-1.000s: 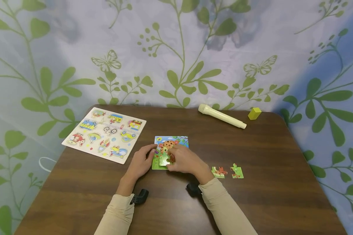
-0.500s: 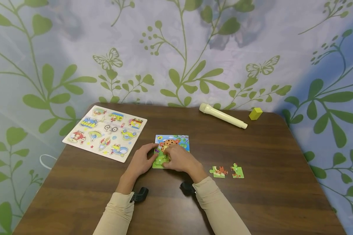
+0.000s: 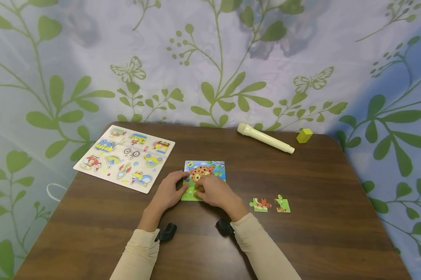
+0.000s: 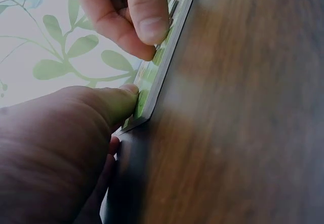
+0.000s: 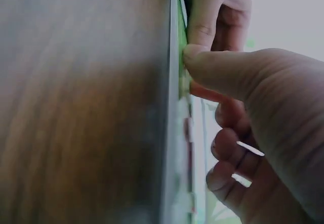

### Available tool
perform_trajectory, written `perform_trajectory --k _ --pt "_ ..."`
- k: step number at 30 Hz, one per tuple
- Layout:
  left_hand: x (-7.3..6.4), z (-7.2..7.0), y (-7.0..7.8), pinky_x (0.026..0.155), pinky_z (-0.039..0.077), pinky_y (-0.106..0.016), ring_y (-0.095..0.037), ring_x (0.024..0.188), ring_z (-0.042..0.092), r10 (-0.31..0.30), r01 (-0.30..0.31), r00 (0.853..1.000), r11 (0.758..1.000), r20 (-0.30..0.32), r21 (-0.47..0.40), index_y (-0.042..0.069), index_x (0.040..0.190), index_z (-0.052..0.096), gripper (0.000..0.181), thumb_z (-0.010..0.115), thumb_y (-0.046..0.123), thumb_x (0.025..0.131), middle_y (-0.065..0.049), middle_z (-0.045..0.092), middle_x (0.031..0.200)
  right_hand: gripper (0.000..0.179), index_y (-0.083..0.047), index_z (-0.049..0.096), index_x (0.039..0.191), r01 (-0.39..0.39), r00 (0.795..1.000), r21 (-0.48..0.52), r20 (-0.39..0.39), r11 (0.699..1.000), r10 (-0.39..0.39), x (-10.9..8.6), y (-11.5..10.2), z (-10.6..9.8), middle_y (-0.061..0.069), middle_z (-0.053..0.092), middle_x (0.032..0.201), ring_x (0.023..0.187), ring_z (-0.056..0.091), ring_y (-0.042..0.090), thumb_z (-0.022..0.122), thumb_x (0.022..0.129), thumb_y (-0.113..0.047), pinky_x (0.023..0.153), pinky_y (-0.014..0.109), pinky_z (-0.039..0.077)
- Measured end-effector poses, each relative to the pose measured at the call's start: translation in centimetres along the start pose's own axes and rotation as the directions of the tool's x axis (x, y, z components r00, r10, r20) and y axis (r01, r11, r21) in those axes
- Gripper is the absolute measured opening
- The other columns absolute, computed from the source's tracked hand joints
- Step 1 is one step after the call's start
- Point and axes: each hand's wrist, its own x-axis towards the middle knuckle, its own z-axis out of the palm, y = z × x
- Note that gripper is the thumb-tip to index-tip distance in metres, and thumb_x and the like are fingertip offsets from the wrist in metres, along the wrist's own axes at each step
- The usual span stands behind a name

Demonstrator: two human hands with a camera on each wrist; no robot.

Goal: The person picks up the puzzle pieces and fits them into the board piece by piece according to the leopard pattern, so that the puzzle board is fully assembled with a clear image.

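A small jigsaw board [image 3: 220,168] with a spotted leopard picture lies on the table. My left hand [image 3: 169,190] holds it by its left edge; in the left wrist view the thumb [image 4: 124,100] lies on the green corner, other fingers beyond the edge. My right hand [image 3: 215,190] is over the board's lower part, thumb and index finger pinching a green puzzle piece [image 3: 190,192] at the lower left. Its other fingers curl above the board in the right wrist view. The hand hides much of the leopard's lower half. To the right lie two loose puzzle pieces [image 3: 261,205].
A white wooden vehicle puzzle board [image 3: 135,159] lies at the back left. Near the back edge are a cream microphone-shaped stick [image 3: 265,138] and a yellow block [image 3: 304,135]. A floral cloth [image 3: 210,58] hangs behind the table.
My right hand has moved slightly left and lower over the board, and the green piece has gone from raised to flat at the lower left. My left hand keeps its place.
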Motion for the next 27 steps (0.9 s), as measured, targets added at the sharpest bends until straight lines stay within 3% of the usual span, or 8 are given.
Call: perform_trajectory --k 4,6,12,17,21,27 --pt "-0.5 0.1 0.0 0.113 0.043 -0.054 -0.035 0.135 0.055 -0.046 0.046 0.999 0.999 0.027 0.009 0.011 0.131 0.068 0.041 0.076 0.021 0.092 -0.013 0.064 0.138 0.024 -0.017 0.078 0.107 0.036 0.999 0.005 -0.022 0.999 -0.036 -2.6 0.9 -0.5 -0.006 0.063 0.082 0.074 0.052 0.006 0.077 0.092 -0.036 0.067 0.024 0.045" --pt "-0.6 0.2 0.0 0.113 0.043 -0.053 -0.034 0.135 0.055 -0.051 0.051 0.998 0.999 0.026 0.012 0.011 0.131 0.068 0.041 0.077 0.021 0.092 -0.013 0.064 0.139 0.032 -0.016 0.077 0.112 0.019 0.999 0.034 -0.046 0.999 -0.017 -4.6 2.1 -1.4 -0.007 0.060 0.082 0.075 0.051 0.007 0.080 0.089 -0.038 0.068 0.025 0.045" --pt "-0.1 0.1 0.2 0.113 0.043 -0.053 -0.034 0.135 0.055 -0.050 0.050 0.999 0.999 0.004 -0.002 0.012 0.130 0.069 0.040 0.076 0.021 0.092 -0.013 0.063 0.139 0.070 -0.017 0.069 0.133 -0.179 0.979 0.044 -0.092 0.983 0.183 -12.2 7.2 -4.2 -0.006 0.049 0.087 0.083 0.042 0.009 0.088 0.074 -0.050 0.070 0.026 0.039" --pt "-0.1 -0.2 0.2 0.114 0.043 -0.053 -0.035 0.135 0.055 -0.062 0.062 0.998 0.998 0.015 -0.001 0.011 0.130 0.069 0.039 0.076 0.021 0.093 -0.012 0.064 0.139 0.070 -0.015 0.072 0.128 -0.313 0.945 0.009 -0.102 0.950 0.312 -17.1 10.2 -4.8 -0.006 0.045 0.085 0.084 0.036 0.011 0.089 0.071 -0.050 0.068 0.027 0.033" --pt "0.0 -0.2 0.2 0.113 0.043 -0.053 -0.035 0.134 0.056 -0.057 0.057 0.998 0.998 -0.001 -0.005 0.012 0.129 0.069 0.039 0.077 0.020 0.092 -0.012 0.064 0.138 0.062 -0.016 0.074 0.124 -0.322 0.941 0.010 -0.103 0.947 0.321 -18.4 11.0 -4.6 -0.008 0.046 0.085 0.084 0.037 0.010 0.086 0.074 -0.051 0.069 0.026 0.033" --pt "0.0 -0.1 0.4 0.113 0.043 -0.053 -0.035 0.135 0.055 -0.060 0.060 0.998 0.998 0.013 -0.011 0.012 0.129 0.069 0.039 0.077 0.021 0.092 -0.012 0.065 0.138 0.042 -0.021 0.077 0.112 -0.299 0.947 -0.027 -0.132 0.954 0.293 -18.4 11.3 -4.4 -0.011 0.046 0.082 0.081 0.040 0.007 0.088 0.077 -0.041 0.068 0.025 0.035"
